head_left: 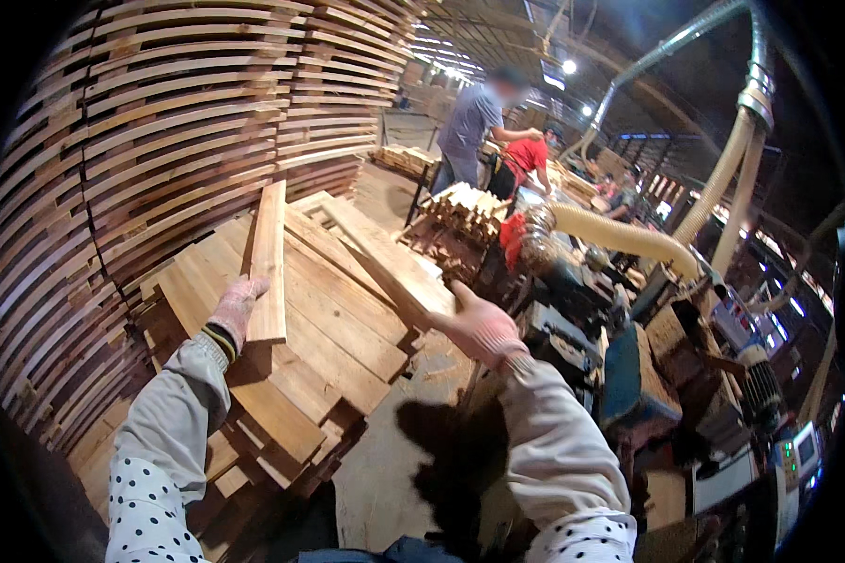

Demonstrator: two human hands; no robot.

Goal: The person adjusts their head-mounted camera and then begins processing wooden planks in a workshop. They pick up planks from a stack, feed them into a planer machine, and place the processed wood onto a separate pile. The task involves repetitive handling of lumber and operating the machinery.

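Observation:
My left hand (240, 311), in a pinkish work glove, is closed on the edge of a wooden board (269, 253) that stands tilted above the pile. In my right hand (482, 328), gloved alike, is the near end of a second wooden board (390, 253), which slants away to the far left. The fingers under that board are partly hidden. Below both boards lies a stack of planks (333, 314), its top layer set side by side with uneven ends.
A tall wall of stacked slats (188, 122) rises at the left. Machinery (638, 375) with a beige flexible hose (629, 235) stands on the right. Farther back, one person in grey (469, 122) and another in red (526, 159) stand near bundled wood strips (465, 211).

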